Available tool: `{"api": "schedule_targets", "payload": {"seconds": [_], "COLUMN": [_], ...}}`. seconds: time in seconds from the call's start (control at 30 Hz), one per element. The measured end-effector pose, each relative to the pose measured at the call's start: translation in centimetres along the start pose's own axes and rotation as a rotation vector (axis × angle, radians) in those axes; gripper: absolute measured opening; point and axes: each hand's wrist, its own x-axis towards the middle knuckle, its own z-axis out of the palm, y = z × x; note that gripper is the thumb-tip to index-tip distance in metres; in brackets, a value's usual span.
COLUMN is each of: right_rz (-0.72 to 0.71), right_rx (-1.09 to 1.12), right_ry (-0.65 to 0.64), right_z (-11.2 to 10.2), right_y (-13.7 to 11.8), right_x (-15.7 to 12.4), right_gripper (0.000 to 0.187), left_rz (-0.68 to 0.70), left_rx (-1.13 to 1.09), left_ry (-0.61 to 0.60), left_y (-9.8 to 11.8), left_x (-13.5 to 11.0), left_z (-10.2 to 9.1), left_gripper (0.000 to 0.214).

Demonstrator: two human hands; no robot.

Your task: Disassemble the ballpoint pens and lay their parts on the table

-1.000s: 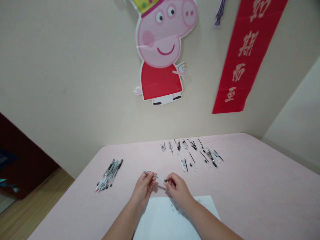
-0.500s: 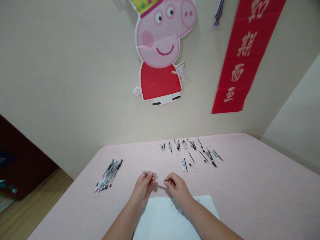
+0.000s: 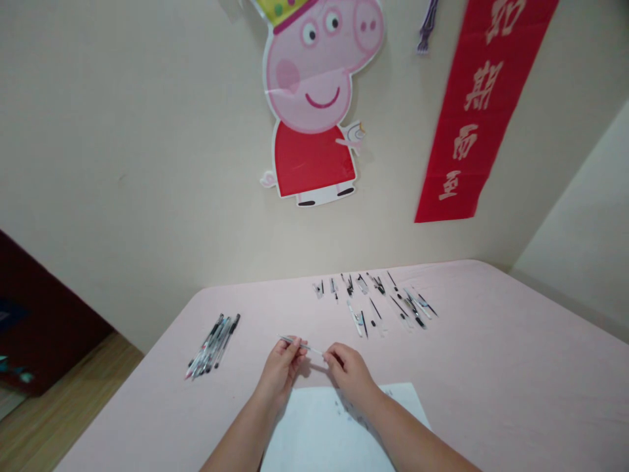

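A slim pen (image 3: 315, 350) with a pale, see-through barrel lies slantwise between my hands, above the table. My left hand (image 3: 280, 368) is closed, pinching it by its grey left part between thumb and fingers. At the pen's right end my right hand (image 3: 350, 372) is closed too, its fingertips covering that tip. Just below my hands is a sheet of white paper (image 3: 324, 432) with small dark marks, partly hidden by my right forearm.
On the pink-covered table (image 3: 491, 367), a bundle of pens (image 3: 215, 344) lies to the left. Towards the back right are several small groups of pen parts (image 3: 376, 285): refills, caps and clear barrels. Behind the table stands a wall with a cartoon pig cutout (image 3: 314, 157) and a red banner (image 3: 462, 144).
The dark piece at the pen's right end, visible earlier at my right fingertips, is now covered by them. My left hand keeps its hold. The view has shifted very slightly.
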Motion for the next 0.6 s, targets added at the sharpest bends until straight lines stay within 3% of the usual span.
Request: {"api": "schedule_targets", "payload": {"seconds": [0.17, 0.37, 0.47, 0.6], "right_rz": [0.031, 0.052, 0.043, 0.004], "right_rx": [0.069, 0.110, 0.096, 0.024], "right_ry": [0.053, 0.059, 0.040, -0.015], "right_z": [0.25, 0.33, 0.13, -0.05], "right_y": [0.08, 0.45, 0.42, 0.49], "right_x": [0.03, 0.17, 0.14, 0.04], "right_gripper": [0.008, 0.006, 0.014, 0.040], "left_rz": [0.001, -0.001, -0.013, -0.004], "left_rx": [-0.012, -0.018, -0.017, 0.001], "left_ry": [0.019, 0.031, 0.022, 0.008], "left_y": [-0.04, 0.06, 0.05, 0.01], "left_x": [0.10, 0.00, 0.00, 0.07], "left_z": [-0.04, 0.11, 0.12, 0.04], "left_gripper": [0.007, 0.008, 0.008, 0.007]}}
